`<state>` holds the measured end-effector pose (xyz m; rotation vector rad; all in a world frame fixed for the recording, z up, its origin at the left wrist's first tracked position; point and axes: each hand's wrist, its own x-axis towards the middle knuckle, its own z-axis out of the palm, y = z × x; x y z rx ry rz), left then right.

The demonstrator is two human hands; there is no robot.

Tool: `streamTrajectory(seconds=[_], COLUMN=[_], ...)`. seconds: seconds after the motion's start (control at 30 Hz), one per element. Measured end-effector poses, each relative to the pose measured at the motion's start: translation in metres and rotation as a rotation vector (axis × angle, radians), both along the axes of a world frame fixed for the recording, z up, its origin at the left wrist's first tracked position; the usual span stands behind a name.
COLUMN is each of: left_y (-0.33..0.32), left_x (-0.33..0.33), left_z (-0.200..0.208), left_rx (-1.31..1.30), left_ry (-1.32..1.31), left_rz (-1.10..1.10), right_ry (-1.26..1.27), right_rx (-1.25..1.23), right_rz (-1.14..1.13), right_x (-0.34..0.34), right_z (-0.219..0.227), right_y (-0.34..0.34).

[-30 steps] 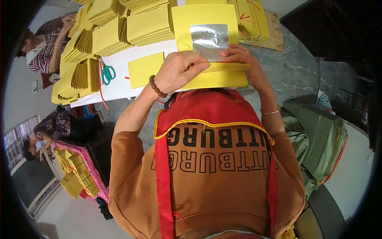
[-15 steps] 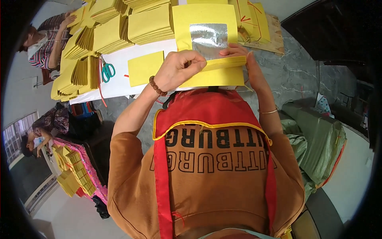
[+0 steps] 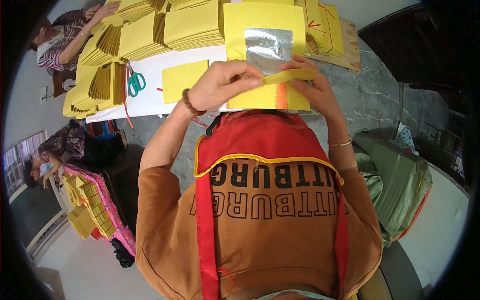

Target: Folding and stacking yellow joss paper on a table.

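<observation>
Directly before me lies a stack of yellow paper (image 3: 235, 25) with a shiny silver foil square (image 3: 269, 44) on its face. My left hand (image 3: 220, 85) pinches the left end of a folded yellow paper strip (image 3: 292, 76) raised above the near part of the stack. At the strip's other end, my right hand (image 3: 319, 92) holds it between the fingers behind and the thumb in front. Below the strip, an orange band (image 3: 281, 95) shows on yellow paper. A flat yellow piece (image 3: 182, 82) rests left of my left hand.
Fanned yellow paper bundles (image 3: 192, 27) crowd the far left of the white table (image 3: 150, 60). Teal-handled scissors (image 3: 135, 82) lie beside them. Red-tied yellow bundles (image 3: 325, 30) sit on a wooden board (image 3: 350, 45). Another person's hand (image 3: 102, 12) is at the far left.
The folded strip has tilted and bent between my hands. An orange band now shows beneath it. My right thumb has come in under the strip's right end.
</observation>
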<state>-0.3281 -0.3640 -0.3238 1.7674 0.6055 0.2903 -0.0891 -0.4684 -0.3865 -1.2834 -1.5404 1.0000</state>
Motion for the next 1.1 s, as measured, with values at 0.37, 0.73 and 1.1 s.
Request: streamTrajectory(seconds=[0.37,0.73,1.1], left_y=[0.010,-0.029,-0.013], left_x=[-0.018,-0.032,-0.026], left_z=[-0.032,-0.010,-0.008], left_rx=[1.155,1.008,0.366], left_ry=[-0.022,-0.118,-0.075], left_rz=[-0.051,-0.172,-0.130], right_ry=[-0.403,-0.799,-0.557], right_rx=[0.373,0.376,0.111], right_rz=[-0.073,0.185,0.205], right_x=[0.003,-0.013,-0.008], right_z=[0.016,0.055,0.061], right_y=[0.007,-0.023,-0.018])
